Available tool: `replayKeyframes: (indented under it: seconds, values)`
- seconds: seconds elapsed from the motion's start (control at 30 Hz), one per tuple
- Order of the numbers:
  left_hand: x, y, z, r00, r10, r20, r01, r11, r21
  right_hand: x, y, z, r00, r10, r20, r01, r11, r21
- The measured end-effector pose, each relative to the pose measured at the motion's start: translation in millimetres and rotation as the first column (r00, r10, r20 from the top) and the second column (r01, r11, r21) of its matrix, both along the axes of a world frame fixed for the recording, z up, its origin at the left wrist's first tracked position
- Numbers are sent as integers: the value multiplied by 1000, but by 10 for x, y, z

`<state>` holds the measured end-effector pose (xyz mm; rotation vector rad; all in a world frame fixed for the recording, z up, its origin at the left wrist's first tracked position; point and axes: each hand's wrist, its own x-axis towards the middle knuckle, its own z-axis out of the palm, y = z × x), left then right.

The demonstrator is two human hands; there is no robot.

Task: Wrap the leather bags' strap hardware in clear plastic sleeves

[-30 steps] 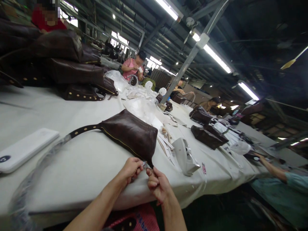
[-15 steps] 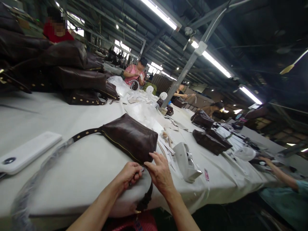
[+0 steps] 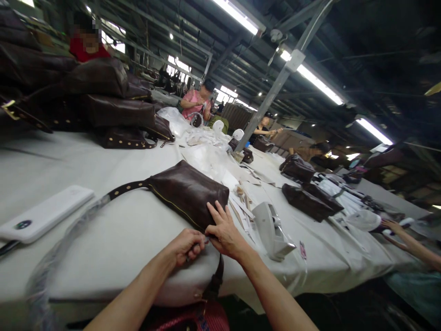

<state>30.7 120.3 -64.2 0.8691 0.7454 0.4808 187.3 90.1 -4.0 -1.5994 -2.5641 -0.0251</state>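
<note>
A dark brown leather bag [image 3: 188, 191] lies on its side on the white-covered table, with a gold zipper along its near edge. From its left end runs a studded strap [image 3: 127, 187], its far part wrapped in clear plastic [image 3: 65, 243]. My right hand [image 3: 225, 232] is at the bag's near right corner: thumb and forefinger pinch the edge, the other fingers spread over the leather. Close against that corner, my left hand [image 3: 188, 248] is closed around a small thin tool, mostly hidden in the fist. A buckled strap [image 3: 217, 278] hangs below over the table edge.
A white power bank [image 3: 48, 214] lies at left. Brown bags [image 3: 117, 110] are piled behind it. Right of my hands stands a grey tape dispenser [image 3: 272, 230], near paper scraps [image 3: 243, 211]. More bags [image 3: 310, 200] lie farther right, where a co-worker's hands [image 3: 396, 230] reach in. A post [image 3: 265, 105] rises mid-table.
The view has shifted slightly. The fingers of my right hand have moved up and spread farther over the bag's end. My left hand stays closed by the corner.
</note>
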Motion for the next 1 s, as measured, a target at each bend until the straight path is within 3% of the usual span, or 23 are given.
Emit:
replayKeyframes:
  seconds: [0.1, 0.2, 0.43, 0.67, 0.83, 1.0]
  values:
    - [-79, -2, 71, 999, -25, 31, 26, 1000, -12, 36, 1, -61, 997, 34, -62, -33, 999, 19]
    - [-145, -28, 108, 997, -53, 63, 54, 998, -17, 100, -36, -203, 979, -24, -201, 31, 999, 31]
    - [-32, -109, -35, 1000, 7, -13, -7, 1000, -2, 209, -95, -458, 900, -82, -427, 106, 994, 32]
    - [121, -149, -49, 996, 31, -89, -37, 997, -64, 271, -167, -592, 833, -77, -548, 110, 994, 27]
    - [178, -95, -19, 996, -19, -90, 8, 992, -124, 294, -186, -652, 813, -87, -576, 123, 992, 23]
    - [245, -97, -10, 985, -5, -175, -7, 998, -68, 327, -171, -690, 820, -15, -572, 70, 995, 73]
